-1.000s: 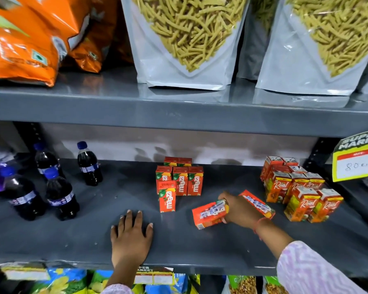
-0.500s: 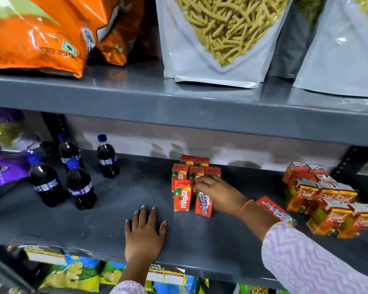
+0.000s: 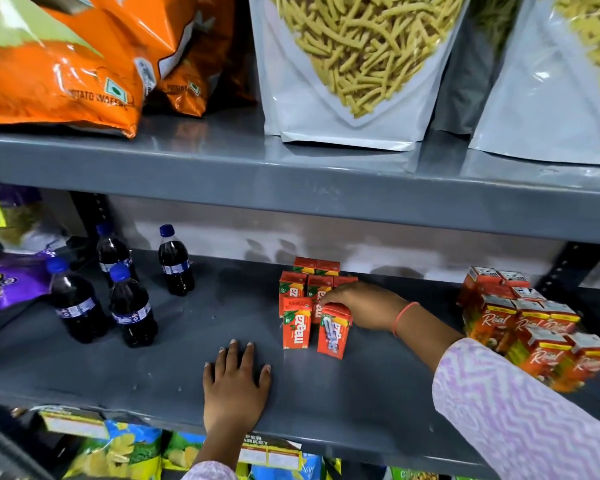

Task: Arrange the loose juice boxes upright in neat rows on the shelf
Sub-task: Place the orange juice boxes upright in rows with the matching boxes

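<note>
Head view: the right hand (image 3: 359, 304) rests its fingertips on the top of a small red-orange Maaza juice carton (image 3: 333, 332), which now stands upright on the grey metal shelf (image 3: 187, 358), turned slightly askew, just beside another upright Maaza carton (image 3: 296, 323) at the front of the Maaza cluster (image 3: 312, 282). Half a second ago the same carton was tilted under the hand; a second ago it was held on its side, farther right. Whether the fingers pinch the carton or only touch its top cannot be told. The left hand (image 3: 234, 382) lies flat, palm down, fingers spread, on the shelf near the front edge, holding nothing, as before. To the right, a group of orange Real juice cartons (image 3: 530, 327) stands partly behind the pink patterned sleeve (image 3: 520, 417). Four dark cola bottles with blue caps (image 3: 118, 289) stand well to the left. The loose carton seen lying on the shelf earlier is hidden now.
</note>
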